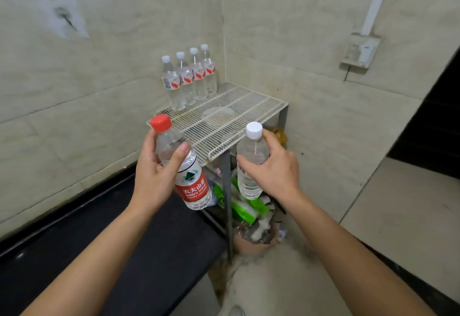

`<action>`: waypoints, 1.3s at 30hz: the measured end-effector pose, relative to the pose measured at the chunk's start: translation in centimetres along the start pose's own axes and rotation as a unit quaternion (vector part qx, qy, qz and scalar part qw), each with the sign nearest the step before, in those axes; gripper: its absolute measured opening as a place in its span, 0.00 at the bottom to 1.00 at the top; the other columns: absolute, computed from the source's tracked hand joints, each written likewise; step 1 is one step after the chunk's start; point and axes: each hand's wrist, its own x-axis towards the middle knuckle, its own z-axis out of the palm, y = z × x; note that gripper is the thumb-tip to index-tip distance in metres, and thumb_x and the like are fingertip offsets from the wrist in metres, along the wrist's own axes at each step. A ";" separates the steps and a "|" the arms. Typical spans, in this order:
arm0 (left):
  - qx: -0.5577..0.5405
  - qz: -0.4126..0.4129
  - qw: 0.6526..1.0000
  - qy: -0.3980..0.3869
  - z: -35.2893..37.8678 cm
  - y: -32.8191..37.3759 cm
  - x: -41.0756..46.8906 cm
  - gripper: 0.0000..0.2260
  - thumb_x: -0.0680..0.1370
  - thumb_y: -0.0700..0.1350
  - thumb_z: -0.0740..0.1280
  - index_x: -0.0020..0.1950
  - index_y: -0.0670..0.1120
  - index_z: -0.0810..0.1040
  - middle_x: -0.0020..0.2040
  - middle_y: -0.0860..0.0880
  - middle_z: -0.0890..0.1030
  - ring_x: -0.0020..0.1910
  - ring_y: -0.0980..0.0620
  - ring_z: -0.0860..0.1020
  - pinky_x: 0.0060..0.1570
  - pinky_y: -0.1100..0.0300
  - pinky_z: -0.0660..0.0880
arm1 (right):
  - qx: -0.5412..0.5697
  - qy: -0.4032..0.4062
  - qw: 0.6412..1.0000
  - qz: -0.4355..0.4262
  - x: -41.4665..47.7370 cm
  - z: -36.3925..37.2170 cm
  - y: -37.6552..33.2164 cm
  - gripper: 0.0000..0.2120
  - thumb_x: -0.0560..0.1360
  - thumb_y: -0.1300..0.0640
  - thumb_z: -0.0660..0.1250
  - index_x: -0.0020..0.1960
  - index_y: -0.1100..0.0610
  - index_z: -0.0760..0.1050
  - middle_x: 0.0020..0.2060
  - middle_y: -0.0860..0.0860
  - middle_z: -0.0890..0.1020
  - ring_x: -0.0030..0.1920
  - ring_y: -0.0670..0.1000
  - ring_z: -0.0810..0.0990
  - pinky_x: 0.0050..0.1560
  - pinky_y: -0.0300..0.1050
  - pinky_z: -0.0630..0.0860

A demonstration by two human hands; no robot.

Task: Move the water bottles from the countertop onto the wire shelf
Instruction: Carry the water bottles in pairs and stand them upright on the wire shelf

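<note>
My left hand [154,173] grips a clear water bottle with a red cap and a red label [185,166], tilted, just in front of the wire shelf's near left corner. A smaller clear bottle with a white cap [251,163] is upright in my right hand [273,168], at the shelf's front edge. The white wire shelf [239,116] stands in the tiled corner on grey metal legs. Several white-capped bottles with red labels [189,79] stand in a row along its far left side against the wall.
A black countertop [104,241] runs along the left wall below my left arm. Under the shelf lie green packets [246,206], crumpled plastic and a pink bowl [254,243]. A wall socket box [361,51] sits on the right wall, and a dark doorway [433,126] opens at far right.
</note>
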 end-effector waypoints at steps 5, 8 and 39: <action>-0.023 0.019 0.999 0.011 4.4 -2.8 9.5 0.23 0.78 0.48 0.72 0.71 0.55 0.71 0.65 0.51 0.80 0.64 0.52 0.79 0.64 0.50 0.76 | 0.015 -0.025 0.999 0.020 10.8 1.8 1.7 0.27 0.65 0.39 0.75 0.63 0.39 0.73 0.45 0.41 0.85 0.49 0.49 0.84 0.48 0.44 0.78; 0.001 0.028 0.999 0.026 6.4 -4.3 15.0 0.25 0.76 0.55 0.73 0.71 0.58 0.72 0.68 0.51 0.77 0.68 0.52 0.76 0.67 0.43 0.74 | 0.020 -0.030 0.999 0.009 16.8 2.8 2.3 0.27 0.65 0.39 0.75 0.62 0.38 0.72 0.46 0.42 0.86 0.50 0.50 0.84 0.51 0.48 0.79; 0.104 -0.196 0.940 0.259 9.2 -14.9 38.6 0.19 0.79 0.42 0.70 0.69 0.50 0.76 0.52 0.58 0.81 0.48 0.61 0.80 0.51 0.56 0.77 | 0.138 -0.301 0.934 -0.130 46.2 24.0 4.8 0.34 0.67 0.38 0.77 0.70 0.45 0.71 0.59 0.46 0.82 0.58 0.52 0.80 0.55 0.48 0.78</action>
